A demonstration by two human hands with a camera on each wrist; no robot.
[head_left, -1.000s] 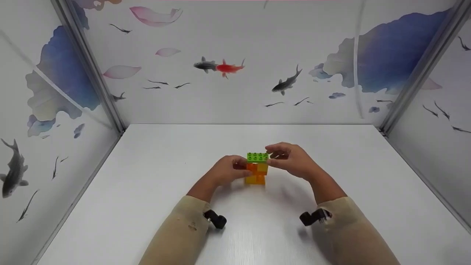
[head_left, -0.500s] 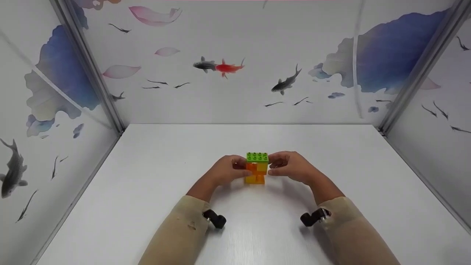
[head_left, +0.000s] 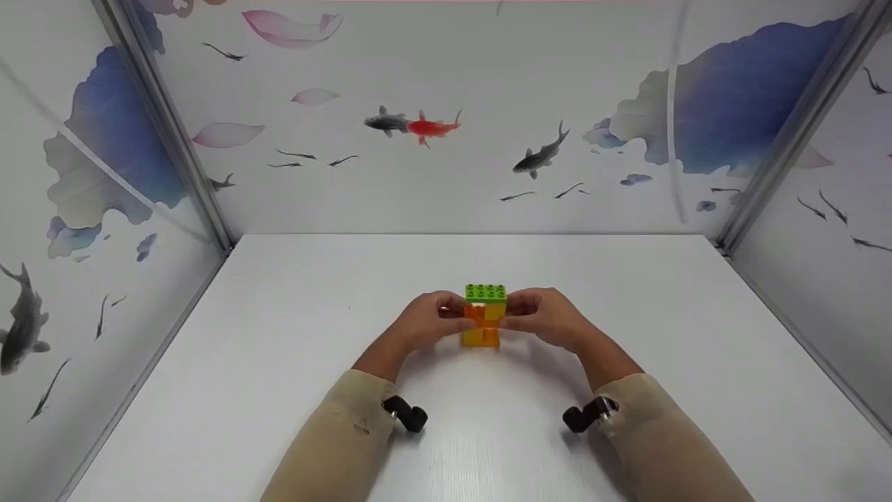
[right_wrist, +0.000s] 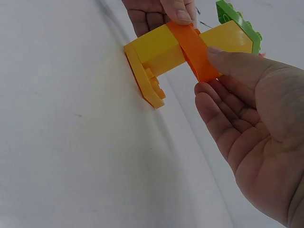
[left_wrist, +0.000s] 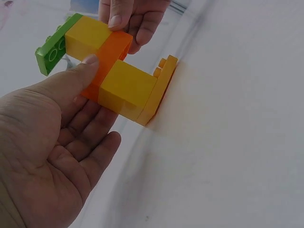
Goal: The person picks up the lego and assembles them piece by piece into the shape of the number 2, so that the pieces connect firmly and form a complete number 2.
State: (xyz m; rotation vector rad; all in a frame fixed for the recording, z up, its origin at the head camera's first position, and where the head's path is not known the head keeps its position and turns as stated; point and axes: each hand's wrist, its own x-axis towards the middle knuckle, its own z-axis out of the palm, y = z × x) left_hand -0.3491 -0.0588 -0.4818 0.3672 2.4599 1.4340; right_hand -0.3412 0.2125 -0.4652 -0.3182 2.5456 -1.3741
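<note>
A small tower of toy building bricks stands between both hands in the head view. A green studded brick (head_left: 486,293) tops it. Below come a yellow brick (left_wrist: 88,35), an orange brick (left_wrist: 110,57), another yellow brick (left_wrist: 128,88) and a thin yellow-orange brick (left_wrist: 159,92) at the foot. My left hand (head_left: 426,322) pinches the orange brick from the left, thumb on its near face. From the right, my right hand (head_left: 547,317) pinches the same level, thumb (right_wrist: 216,52) at the orange brick's edge. The fingers behind the tower are partly hidden.
The white tabletop (head_left: 279,307) lies under the tower. White walls with painted fish and leaves enclose it at the back (head_left: 446,188) and sides. A black fitting (head_left: 408,415) sticks out from each sleeve.
My right hand has come down from beside the green brick and closed in on the tower's middle. My left hand has kept its grip, and the tower has barely shifted.
</note>
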